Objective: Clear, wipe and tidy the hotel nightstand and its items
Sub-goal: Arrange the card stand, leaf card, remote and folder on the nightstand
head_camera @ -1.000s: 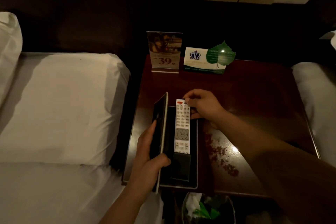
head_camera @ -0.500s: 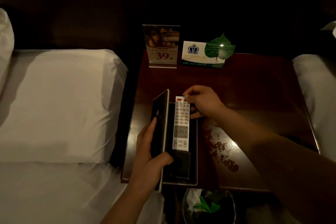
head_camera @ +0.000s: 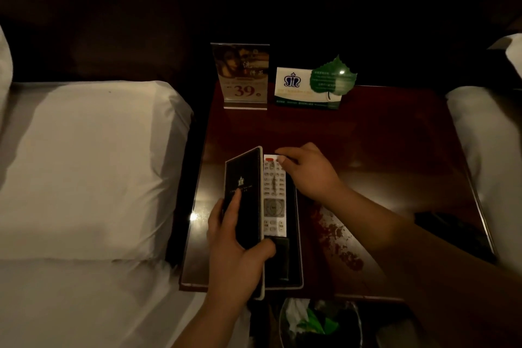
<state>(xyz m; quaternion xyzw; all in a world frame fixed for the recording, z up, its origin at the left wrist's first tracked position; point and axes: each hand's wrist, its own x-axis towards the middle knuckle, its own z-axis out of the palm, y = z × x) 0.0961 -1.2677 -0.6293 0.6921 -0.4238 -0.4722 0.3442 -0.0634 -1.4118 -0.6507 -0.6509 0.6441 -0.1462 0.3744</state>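
Nearest the camera, below the front edge of the worktop [head_camera: 381,150], a waste bin [head_camera: 319,322] holds crumpled tissue and green scraps. Just above it the left hand [head_camera: 240,251] grips a black crested cover [head_camera: 244,198], thumb across its lower end and a finger laid up its face. The cover stands tilted along the left side of a shallow black tray [head_camera: 300,268]; whether the two are hinged cannot be told.

A white remote [head_camera: 274,198] lies lengthwise in that tray. The right hand [head_camera: 308,172] has its fingers curled at the remote's far end, thumb and forefinger apparently pinching it.

Right of the tray a reddish-brown stain [head_camera: 339,240] speckles the wood, unwiped. At the back stand an acrylic price sign [head_camera: 244,76] and a hotel card with a green leaf [head_camera: 310,86], upright and side by side.

The task looks to be at an early stage. No cloth is in view, the stain remains, and every item sits on the worktop. Handling the remote and tray appears to be the current step; clearing, wiping and resetting are still to do.
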